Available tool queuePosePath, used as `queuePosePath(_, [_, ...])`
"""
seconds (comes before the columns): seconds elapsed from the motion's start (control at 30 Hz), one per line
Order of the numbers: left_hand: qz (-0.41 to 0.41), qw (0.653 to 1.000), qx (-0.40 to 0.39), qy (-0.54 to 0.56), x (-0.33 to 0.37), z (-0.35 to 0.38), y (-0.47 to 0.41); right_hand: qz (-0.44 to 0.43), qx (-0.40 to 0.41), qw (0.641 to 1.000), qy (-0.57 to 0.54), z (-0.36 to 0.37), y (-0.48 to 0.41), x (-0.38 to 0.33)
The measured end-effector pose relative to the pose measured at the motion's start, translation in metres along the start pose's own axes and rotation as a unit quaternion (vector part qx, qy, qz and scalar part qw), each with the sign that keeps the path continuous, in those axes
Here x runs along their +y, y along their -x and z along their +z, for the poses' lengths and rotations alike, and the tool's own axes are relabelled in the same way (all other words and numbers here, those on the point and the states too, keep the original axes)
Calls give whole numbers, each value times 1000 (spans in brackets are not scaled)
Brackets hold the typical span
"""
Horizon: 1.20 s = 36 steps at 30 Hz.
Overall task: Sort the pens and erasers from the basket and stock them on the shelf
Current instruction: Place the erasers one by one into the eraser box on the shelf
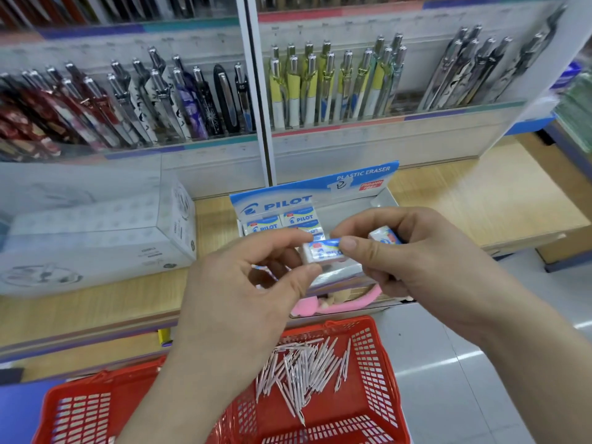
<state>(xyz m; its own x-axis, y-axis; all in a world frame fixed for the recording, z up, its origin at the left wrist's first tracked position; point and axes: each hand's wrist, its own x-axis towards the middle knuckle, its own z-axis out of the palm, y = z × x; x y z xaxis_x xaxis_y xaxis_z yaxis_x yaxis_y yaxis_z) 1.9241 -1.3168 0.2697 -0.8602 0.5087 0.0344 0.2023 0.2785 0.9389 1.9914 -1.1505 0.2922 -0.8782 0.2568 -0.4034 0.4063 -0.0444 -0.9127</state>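
Pinching a wrapped eraser (323, 250) between left hand (243, 283) and right hand (426, 261) above the front edge of the wooden shelf (480, 200), gripping a second eraser (384, 237) in the right. Below, red basket (374, 363) of pens (304, 370) beside pale tiled floor (464, 363).

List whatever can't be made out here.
Head view:
- Eraser box: front rows hidden behind left hand, right hand and the eraser they pinch; count unknowable.
- Red basket: left forearm and bottom edge hide part; leftover erasers unknown.
- Pink item: mostly behind right hand; unidentifiable.
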Motion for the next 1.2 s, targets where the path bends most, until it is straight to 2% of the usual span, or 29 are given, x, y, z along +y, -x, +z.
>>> queuePosePath(0.07, [12,997,-1,-71,-6,-1,0,-4,24,998,54,-1,-2,0])
queuePosePath(0.13, [22,989,6,-143,-15,-5,0,-15,53,985,162,0,-4,2])
queuePosePath(0.23, [12,978,21,-208,-27,-12,0,-26,84,941,326,6,-8,3])
queuePosePath(0.3, [3,975,27,-223,-30,-12,0,-25,93,914,395,12,-12,1])
queuePosePath(0.43, [-4,970,31,-243,-30,-12,-3,-11,98,883,458,22,-18,-4])
queuePosePath(0.67, [-12,965,-2,-262,-28,-11,-6,-22,99,854,511,29,-23,-5])
queuePosePath(0.73, [-16,963,-16,-270,-27,-10,-8,-21,98,865,492,25,-23,-4])
queuePosePath(0.8, [-8,959,-14,-282,-25,-10,-8,-34,125,894,429,21,-21,-3])
queuePosePath(0.83, [5,961,-4,-278,-24,-9,-8,-40,134,923,358,20,-19,-4])
queuePosePath(0.9, [24,976,12,-218,-15,-9,-7,-6,111,984,137,20,-13,-9])
queuePosePath(0.93, [23,986,2,-163,-9,-9,-6,28,81,996,39,21,-9,-11])
queuePosePath(1.0, [-2,997,-64,-38,5,-4,-4,65,31,996,-57,25,-4,-13])
queuePosePath(1.07, [-14,991,-129,29,15,2,-3,73,12,994,-78,26,-2,-11])
queuePosePath(1.13, [-12,992,-121,39,18,7,-3,82,13,991,-104,24,-3,-8])
queuePosePath(1.2, [-36,995,-69,69,15,9,-4,82,8,989,-121,19,-3,-6])
